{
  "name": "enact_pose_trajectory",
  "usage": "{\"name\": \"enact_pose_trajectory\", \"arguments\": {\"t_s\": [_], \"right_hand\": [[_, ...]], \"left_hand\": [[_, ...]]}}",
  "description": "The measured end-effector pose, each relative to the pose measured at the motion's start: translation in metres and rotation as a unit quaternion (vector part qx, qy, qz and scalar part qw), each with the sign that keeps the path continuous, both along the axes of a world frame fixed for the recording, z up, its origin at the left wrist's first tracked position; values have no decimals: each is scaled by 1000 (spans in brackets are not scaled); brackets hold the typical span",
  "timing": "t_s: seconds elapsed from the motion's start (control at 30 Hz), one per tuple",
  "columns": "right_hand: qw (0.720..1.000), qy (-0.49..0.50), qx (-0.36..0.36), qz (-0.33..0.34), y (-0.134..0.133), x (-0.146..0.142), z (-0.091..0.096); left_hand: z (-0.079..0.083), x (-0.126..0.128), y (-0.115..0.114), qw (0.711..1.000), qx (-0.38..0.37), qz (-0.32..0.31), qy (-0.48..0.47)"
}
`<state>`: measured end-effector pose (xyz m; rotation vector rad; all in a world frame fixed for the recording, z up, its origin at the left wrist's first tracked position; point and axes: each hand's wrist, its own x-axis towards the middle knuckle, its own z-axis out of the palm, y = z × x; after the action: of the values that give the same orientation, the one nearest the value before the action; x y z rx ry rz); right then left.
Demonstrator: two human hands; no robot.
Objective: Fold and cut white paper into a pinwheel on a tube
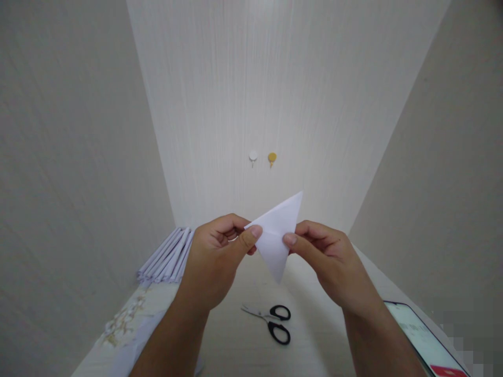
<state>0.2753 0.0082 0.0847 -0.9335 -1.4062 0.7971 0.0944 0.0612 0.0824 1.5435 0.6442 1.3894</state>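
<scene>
A white sheet of folded paper (277,230), pointed at its top right and bottom, is held up in front of me between both hands. My left hand (220,251) pinches its left corner, thumb on the near face and fingers behind. On the opposite edge, my right hand (324,251) grips the paper the same way between thumb and fingers. Below the paper, a pair of scissors (271,319) with black handles lies on the table, blades pointing left and slightly apart. The fingertips behind the paper are partly hidden.
Several rolled or folded white papers (167,256) are stacked at the back left of the table (231,345). A phone (420,335) with a lit screen lies at the right, partly behind my forearm. Two hooks, one white (253,156) and one gold (272,157), are on the wall.
</scene>
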Motion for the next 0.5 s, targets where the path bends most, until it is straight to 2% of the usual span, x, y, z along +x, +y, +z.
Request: {"name": "enact_pose_trajectory", "arguments": {"t_s": [0.27,0.5], "right_hand": [[1000,6,-1,2,1,2,-1],[998,1,36,-56,1,5,-2]], "left_hand": [[1,0,-1,1000,1,1,18],[1,-1,-1,999,-10,-16,27]]}}
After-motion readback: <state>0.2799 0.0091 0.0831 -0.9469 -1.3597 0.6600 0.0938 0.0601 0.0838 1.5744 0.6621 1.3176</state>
